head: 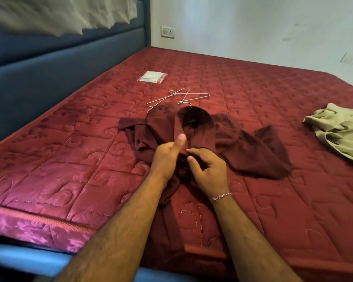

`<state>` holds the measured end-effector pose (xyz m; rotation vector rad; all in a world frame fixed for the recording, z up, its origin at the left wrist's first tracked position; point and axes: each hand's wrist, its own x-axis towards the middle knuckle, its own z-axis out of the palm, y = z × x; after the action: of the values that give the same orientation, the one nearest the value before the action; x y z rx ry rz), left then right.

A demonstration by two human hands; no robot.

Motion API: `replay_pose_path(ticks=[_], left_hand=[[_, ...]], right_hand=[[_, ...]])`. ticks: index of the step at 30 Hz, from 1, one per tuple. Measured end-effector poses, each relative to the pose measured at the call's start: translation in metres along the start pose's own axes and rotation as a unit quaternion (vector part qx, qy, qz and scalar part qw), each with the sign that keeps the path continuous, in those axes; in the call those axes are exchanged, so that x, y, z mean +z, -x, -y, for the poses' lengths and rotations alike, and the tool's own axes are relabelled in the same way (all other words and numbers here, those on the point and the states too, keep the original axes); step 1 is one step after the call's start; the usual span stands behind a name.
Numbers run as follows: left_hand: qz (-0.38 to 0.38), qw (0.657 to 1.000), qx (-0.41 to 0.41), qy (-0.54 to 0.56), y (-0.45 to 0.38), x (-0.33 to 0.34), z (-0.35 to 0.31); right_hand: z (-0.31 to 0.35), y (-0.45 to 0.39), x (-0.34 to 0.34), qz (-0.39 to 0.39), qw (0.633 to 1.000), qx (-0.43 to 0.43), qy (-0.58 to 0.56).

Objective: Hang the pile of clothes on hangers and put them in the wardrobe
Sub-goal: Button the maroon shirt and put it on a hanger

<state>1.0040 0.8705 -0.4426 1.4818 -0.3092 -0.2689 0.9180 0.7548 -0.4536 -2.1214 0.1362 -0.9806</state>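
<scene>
Maroon shirt lies on red quilted mattress (blue headboard behind).

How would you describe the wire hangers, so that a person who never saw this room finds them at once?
Start from the red quilted mattress. Just beyond the collar of the maroon shirt that both hands work on lie the wire hangers, flat and overlapping. They are the only thin metal things there; the white packet farther back is flat plastic.

Head camera, looking forward and down, close over the mattress
</scene>
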Motion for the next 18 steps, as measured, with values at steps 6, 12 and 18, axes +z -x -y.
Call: replay_pose_path(ticks=[6,12,18], left_hand=[[-0.106,0.992,0.063,-0.031,-0.007,-0.007,0.001],[-0.089,0.985,0.126,-0.075,0.006,-0.004,-0.038],[-0.096,0.987,0.126,-0.018,0.04,0.005,-0.04]], right_hand=[[-0.007,0.003,-0.01,-0.135,0.965,0.163,-0.152],[0.018,0.0,-0.018,-0.162,0.895,0.241,-0.34],[0.054,0.004,-0.018,-0.15,0.905,0.222,-0.33]])
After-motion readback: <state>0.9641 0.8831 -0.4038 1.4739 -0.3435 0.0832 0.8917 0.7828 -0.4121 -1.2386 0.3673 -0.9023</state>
